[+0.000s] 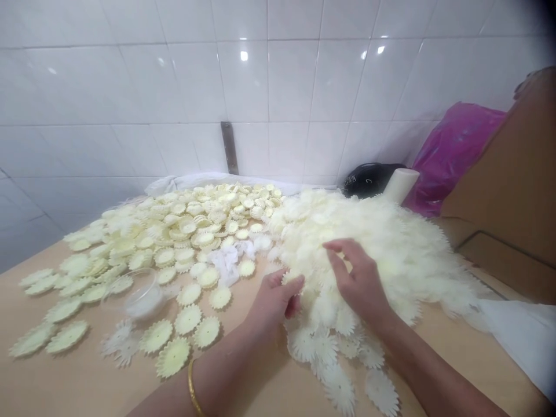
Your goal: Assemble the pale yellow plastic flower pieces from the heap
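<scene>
My left hand [274, 298] is closed, thumb against fingers, pinching a pale scalloped flower piece [288, 277]. To its right, my right hand [358, 278] reaches over the big heap of thin, cream flower-shaped pieces [382, 243]. Its thumb and index finger come together in a pinch at the heap's surface; whatever lies between them is too small to make out. Several loose thin petal pieces [339, 385] spread below the hands. On the left is a pile of thicker stacked pale-yellow flower discs [186, 226], with single discs [172, 357] lying nearer my left forearm.
A clear plastic tub [143, 295] stands among the discs, beside a few white petal pieces [120, 341]. Crumpled white tissue [226, 263] lies between the piles. At the back right are a black object [367, 178], a white roll [400, 184], a magenta bag [456, 150] and cardboard [512, 174].
</scene>
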Available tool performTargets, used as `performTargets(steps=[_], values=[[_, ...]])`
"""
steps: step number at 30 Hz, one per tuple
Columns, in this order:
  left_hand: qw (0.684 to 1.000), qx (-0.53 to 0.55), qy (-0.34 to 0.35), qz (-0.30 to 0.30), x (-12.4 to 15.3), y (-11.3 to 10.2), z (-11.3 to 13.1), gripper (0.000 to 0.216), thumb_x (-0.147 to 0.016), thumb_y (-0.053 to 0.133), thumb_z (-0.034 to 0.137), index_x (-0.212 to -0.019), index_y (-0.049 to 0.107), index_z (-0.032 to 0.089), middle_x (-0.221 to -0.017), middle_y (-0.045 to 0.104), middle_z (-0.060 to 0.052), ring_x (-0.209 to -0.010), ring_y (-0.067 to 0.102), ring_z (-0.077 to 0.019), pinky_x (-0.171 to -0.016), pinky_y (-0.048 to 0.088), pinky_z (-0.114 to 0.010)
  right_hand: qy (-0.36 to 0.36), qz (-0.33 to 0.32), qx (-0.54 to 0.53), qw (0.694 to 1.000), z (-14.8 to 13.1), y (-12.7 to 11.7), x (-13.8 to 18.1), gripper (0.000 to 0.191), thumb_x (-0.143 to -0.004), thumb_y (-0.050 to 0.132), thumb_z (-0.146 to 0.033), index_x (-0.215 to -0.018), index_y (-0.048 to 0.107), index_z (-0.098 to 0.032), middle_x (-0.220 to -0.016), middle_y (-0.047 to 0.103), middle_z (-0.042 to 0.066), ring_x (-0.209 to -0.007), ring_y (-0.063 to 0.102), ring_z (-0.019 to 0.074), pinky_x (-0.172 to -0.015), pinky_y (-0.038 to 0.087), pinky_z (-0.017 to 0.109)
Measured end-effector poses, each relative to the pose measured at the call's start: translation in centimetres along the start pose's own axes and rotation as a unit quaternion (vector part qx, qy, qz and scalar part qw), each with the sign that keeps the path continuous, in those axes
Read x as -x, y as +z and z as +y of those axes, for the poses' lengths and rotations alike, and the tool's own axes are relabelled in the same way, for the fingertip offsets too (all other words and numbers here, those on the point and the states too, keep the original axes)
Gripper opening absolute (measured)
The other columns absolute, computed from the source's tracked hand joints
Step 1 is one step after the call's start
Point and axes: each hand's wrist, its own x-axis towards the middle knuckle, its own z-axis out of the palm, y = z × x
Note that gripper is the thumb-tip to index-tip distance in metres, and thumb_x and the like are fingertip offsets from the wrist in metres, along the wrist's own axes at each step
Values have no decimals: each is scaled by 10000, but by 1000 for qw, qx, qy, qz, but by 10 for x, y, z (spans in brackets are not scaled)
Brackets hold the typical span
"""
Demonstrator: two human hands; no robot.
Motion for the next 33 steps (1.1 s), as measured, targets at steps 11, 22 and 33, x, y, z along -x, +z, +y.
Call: performTargets(steps=[11,22,33], values=[[995,-51,83,20,1,-4,0,294,-628,653,376,-564,457,167,-368,355,75,-337,324,-49,-352,222,-174,151,-210,-245,935,-23,10,10,116,-779,499,-281,-751,535,-175,-700,541,12,-663,506,134,-640,416,270],[990,-78,68,-94,4,0,4,213,-708,582,340,-676,518,139,-538,549,-8,-489,524,-109,-504,414,-234,171,-181,-244,937,-14,11,8,202,-779,508,-312,-639,457,-176,-583,453,-29,-555,443,102,-539,385,229],[994,28,33,-98,1,1,1,247,-631,660,210,-778,468,157,-549,584,5,-532,579,-130,-577,465,-272,256,-230,-259,902,-17,15,11,328,-663,619,-416,-604,384,-196,-474,397,-64,-429,414,87,-400,361,212]])
